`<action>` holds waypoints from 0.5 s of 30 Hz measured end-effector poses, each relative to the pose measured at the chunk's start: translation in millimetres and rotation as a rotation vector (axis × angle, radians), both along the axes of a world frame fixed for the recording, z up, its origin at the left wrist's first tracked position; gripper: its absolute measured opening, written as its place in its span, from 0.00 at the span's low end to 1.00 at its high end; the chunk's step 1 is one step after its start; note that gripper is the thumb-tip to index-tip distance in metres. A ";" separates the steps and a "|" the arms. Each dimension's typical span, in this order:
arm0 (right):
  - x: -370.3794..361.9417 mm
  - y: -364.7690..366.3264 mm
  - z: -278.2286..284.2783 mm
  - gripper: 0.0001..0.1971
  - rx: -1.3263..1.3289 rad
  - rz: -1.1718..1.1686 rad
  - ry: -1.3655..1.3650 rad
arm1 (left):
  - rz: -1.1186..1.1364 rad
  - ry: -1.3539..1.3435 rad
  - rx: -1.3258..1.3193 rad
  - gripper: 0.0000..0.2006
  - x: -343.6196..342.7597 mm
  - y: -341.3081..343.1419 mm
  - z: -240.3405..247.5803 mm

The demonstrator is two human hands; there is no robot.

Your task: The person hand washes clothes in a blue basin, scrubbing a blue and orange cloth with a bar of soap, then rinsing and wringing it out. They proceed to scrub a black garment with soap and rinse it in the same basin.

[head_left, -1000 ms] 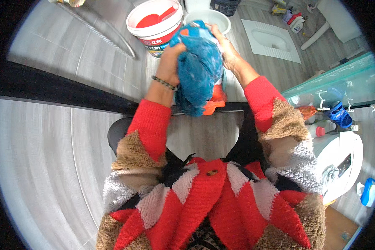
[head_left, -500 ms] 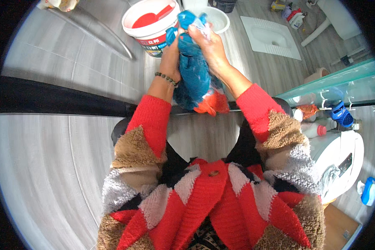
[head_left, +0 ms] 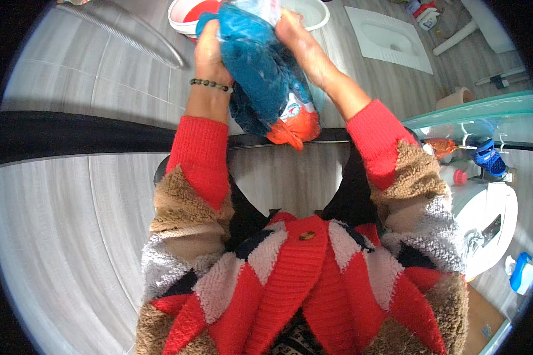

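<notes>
Blue cloth (head_left: 254, 65), one piece, bunched and wet-looking, held up at upper centre of frame; hangs lengthwise, top near the upper edge. One orange-red end (head_left: 296, 127) at its lower right, gathered to a point, overlapping one dark sill (head_left: 89, 136). Whitish part at the top, by the right hand. Whether the colours are one garment or several: cannot tell.

Hands: two, both on the cloth. Left hand (head_left: 212, 56) at its upper left, grip closed on the edge; one beaded bracelet (head_left: 210, 84) on that wrist. Right hand (head_left: 299, 44) at upper right, grip closed on the whitish top; fingertips partly hidden.

Behind the cloth, upper edge: one white bucket (head_left: 173, 19), something red inside, cut by the frame; one pale basin (head_left: 322, 19), partly covered.

Upper right: one squat toilet (head_left: 391, 41), set in floor. Upper left: one grey hose (head_left: 118, 41), curved. Right side: two white hooks (head_left: 466, 136) on glass, one blue slipper (head_left: 490, 158) below, one red-capped bottle (head_left: 453, 175) nearby.
</notes>
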State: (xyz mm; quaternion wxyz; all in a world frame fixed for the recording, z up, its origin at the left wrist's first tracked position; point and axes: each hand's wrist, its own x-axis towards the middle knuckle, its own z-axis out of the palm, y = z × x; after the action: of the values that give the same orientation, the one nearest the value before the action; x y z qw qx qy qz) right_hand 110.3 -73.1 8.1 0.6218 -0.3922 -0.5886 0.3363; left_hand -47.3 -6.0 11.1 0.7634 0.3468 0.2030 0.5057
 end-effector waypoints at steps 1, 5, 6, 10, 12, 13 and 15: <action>-2.8 -6.5 -1.6 0.34 0.063 -0.028 -0.128 | 0.008 -0.004 -0.011 0.17 -5.1 7.8 -1.0; -12.6 -35.0 -12.1 0.57 -0.095 -0.023 -0.776 | -0.153 -0.287 -0.018 0.15 -10.3 13.7 -6.5; -16.4 -39.0 -14.5 0.58 -0.173 0.011 -0.758 | -0.213 -0.335 0.020 0.15 -5.6 10.7 -6.6; -21.0 -38.5 -14.8 0.38 -0.268 0.086 -0.196 | -0.342 -0.413 0.072 0.12 19.3 -6.6 10.8; -18.7 -32.7 -11.7 0.32 -0.177 0.021 -0.145 | -0.140 -0.288 0.115 0.13 19.3 -12.3 22.5; -16.5 -29.5 -9.6 0.29 -0.075 0.002 -0.135 | -0.083 -0.222 0.121 0.14 15.2 -11.7 25.3; -10.1 -22.5 -4.7 0.24 -0.094 -0.108 -0.183 | -0.150 -0.146 0.068 0.15 3.5 -11.6 24.8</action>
State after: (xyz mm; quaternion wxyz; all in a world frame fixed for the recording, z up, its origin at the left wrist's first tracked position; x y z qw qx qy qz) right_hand 100.2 -95.6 3.5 0.5635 -0.4811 -0.6045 0.2924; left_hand -43.8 -17.6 35.9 0.7997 0.3492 0.1030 0.4775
